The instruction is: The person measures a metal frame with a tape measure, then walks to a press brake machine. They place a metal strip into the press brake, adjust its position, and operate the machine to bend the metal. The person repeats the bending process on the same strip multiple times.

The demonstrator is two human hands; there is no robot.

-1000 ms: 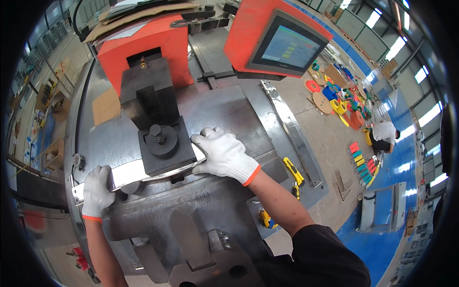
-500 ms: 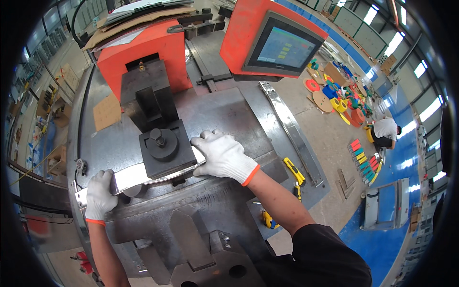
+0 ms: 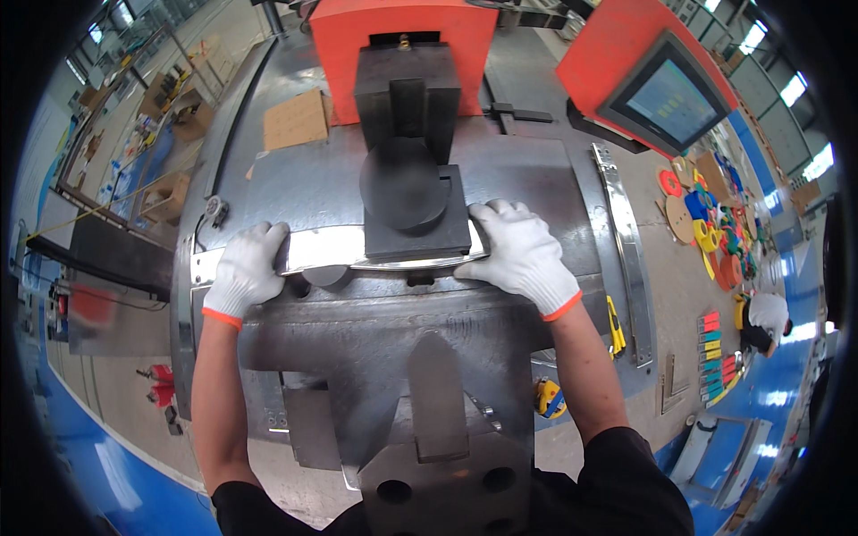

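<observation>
A shiny flat metal strip lies across the steel machine bed, passing under a dark tool block with a round die. My left hand, in a white glove with an orange cuff, grips the strip's left part. On the strip's right end, beside the block, rests my right hand, gloved the same way and pressing down. Behind the block stands the machine's orange housing.
An orange control box with a lit screen stands at the back right. A piece of cardboard lies on the bed at left. A long metal bar lies along the right edge. Coloured discs and a crouching person are on the floor.
The view has swung so the machine sits centred and upright. Both hands stay on the strip at either side of the tool block.
</observation>
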